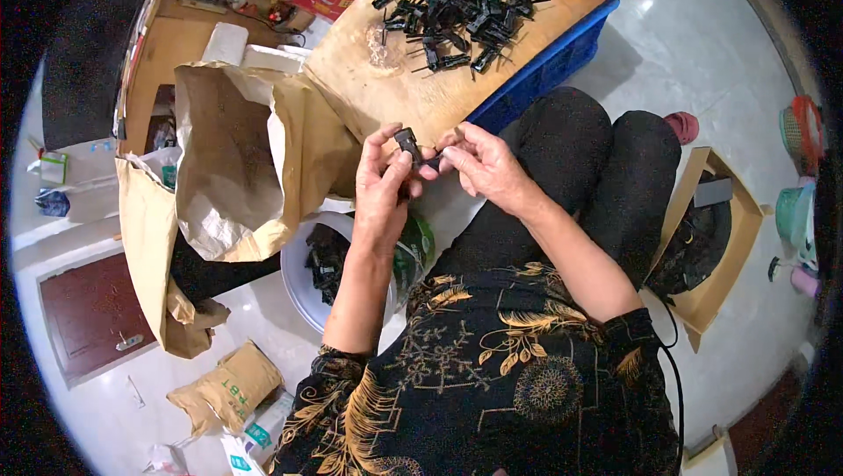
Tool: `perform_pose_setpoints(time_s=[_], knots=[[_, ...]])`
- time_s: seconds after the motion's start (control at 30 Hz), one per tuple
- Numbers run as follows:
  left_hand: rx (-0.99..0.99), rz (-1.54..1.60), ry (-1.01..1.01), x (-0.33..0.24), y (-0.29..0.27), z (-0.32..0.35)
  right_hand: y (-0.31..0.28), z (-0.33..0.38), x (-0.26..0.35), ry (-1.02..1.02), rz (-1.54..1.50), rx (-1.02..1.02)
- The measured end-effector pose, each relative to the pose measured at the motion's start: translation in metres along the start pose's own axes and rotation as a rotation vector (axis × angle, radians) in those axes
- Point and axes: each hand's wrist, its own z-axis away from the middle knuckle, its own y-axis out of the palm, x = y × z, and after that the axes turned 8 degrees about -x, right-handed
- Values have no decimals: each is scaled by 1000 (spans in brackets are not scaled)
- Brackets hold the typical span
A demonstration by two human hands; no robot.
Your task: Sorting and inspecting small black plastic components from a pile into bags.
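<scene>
My left hand (384, 173) is closed around a small black plastic part (406, 141), its blocky end standing up between thumb and fingers. Close on its right, my right hand (492, 169) pinches a small dark piece (435, 161) against that part; whether the two are joined I cannot tell. Beyond both hands, a heap of similar black plastic parts (465, 15), many with thin rods sticking out, lies on a worn wooden board (351, 81).
The board rests on a blue crate (544, 63). An open brown paper sack (285, 125) stands at the left, beside a white bucket (294, 287) of black parts. An open cardboard box (746, 239) is right of my legs. A filled brown bag (233, 388) lies lower left.
</scene>
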Motion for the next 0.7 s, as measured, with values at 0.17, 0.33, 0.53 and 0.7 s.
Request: perform_pose_setpoints(time_s=[0.17,0.33,0.53,0.7], knots=[[88,140,-98,-1,4,8,-3,9,16,102,-120,48],[208,33,-97,-5,16,18,-12,10,16,175,-278,143],[261,-139,-76,-2,11,20,-11,12,18,228,-250,165],[291,-572,125,-12,22,23,-10,10,11,176,-146,152]])
